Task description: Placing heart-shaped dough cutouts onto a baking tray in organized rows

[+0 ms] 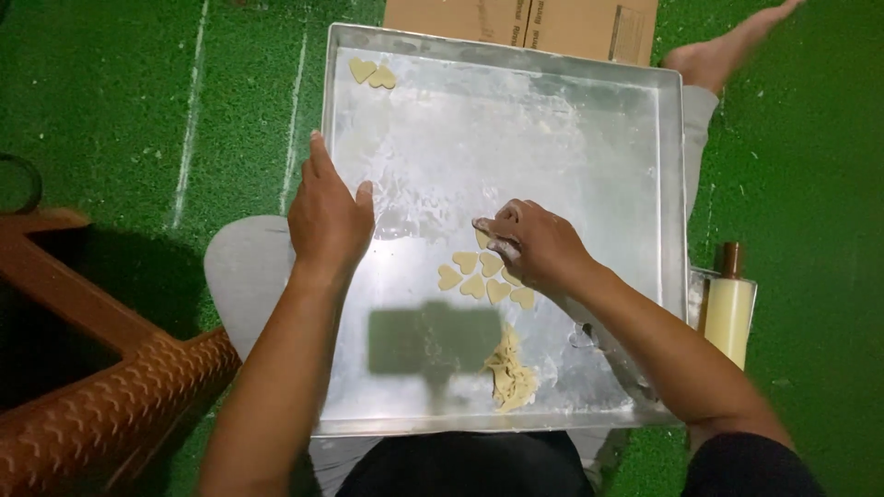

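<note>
A large square metal tray [599, 101], dusted with flour, rests on my lap. My left hand [327, 213] lies on the tray's left edge, fingers together, steadying it. My right hand [534, 244] is closed over a heart-shaped dough piece at mid-tray, fingers floury. Several heart-shaped dough cut-outs [474, 276] lie just left of and below that hand. Two more hearts [372, 73] sit in the far left corner. A clump of dough scraps [511, 373] lies near the front edge.
A rolling pin [729, 308] lies on the green turf to the right of the tray. A cardboard box [525, 23] is beyond the tray. An orange plastic stool [83, 368] stands at the left. A bare foot [727, 46] shows at the far right.
</note>
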